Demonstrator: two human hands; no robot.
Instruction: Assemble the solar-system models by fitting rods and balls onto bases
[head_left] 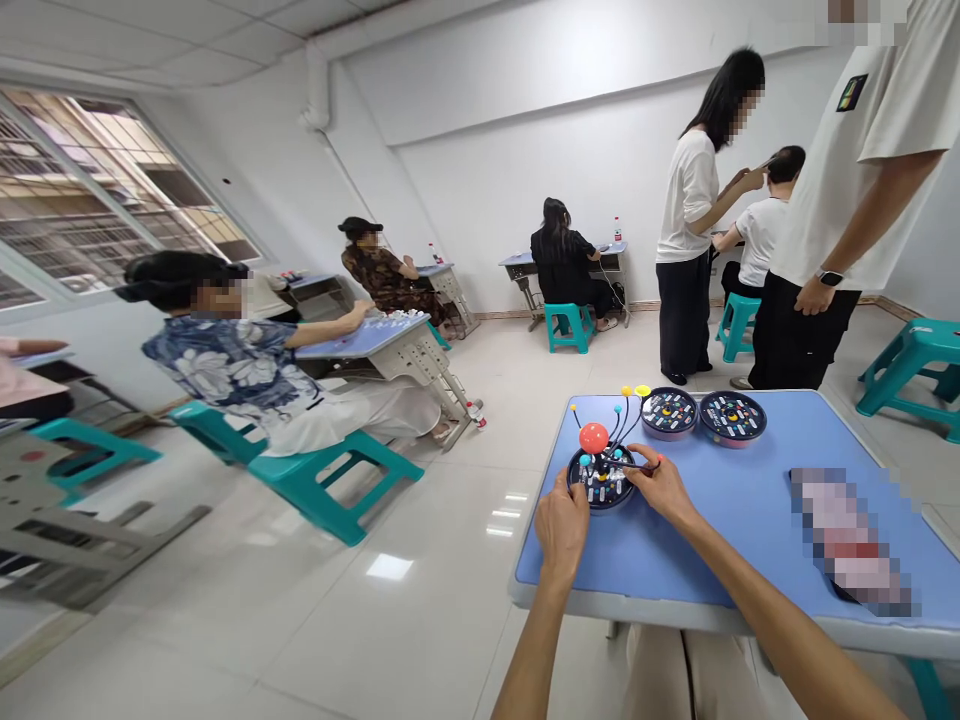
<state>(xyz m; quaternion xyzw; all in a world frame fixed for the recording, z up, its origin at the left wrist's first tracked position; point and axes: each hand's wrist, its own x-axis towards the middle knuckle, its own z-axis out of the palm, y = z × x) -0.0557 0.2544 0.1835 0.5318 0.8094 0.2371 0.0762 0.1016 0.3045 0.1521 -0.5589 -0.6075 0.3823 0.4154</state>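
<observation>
A solar system model stands at the desk's left side. It has a round black base (602, 490) with printed labels, a large red ball (594, 437) in the middle and thin black arms tipped with small coloured balls, such as a yellow one (643, 391). My left hand (562, 520) is closed on the left rim of the base. With bent fingers, my right hand (664, 485) pinches a black arm on the model's right side, near a small red ball (660, 460). The fingertips partly cover that arm, so its exact hold is hidden.
Two similar round black bases (670, 412) (733, 416) sit behind the model on the blue desk (720, 560). A blurred-out phone-like item (851, 540) lies at right. Two people stand beyond the desk; others sit at desks. A green stool (915, 370) stands at far right.
</observation>
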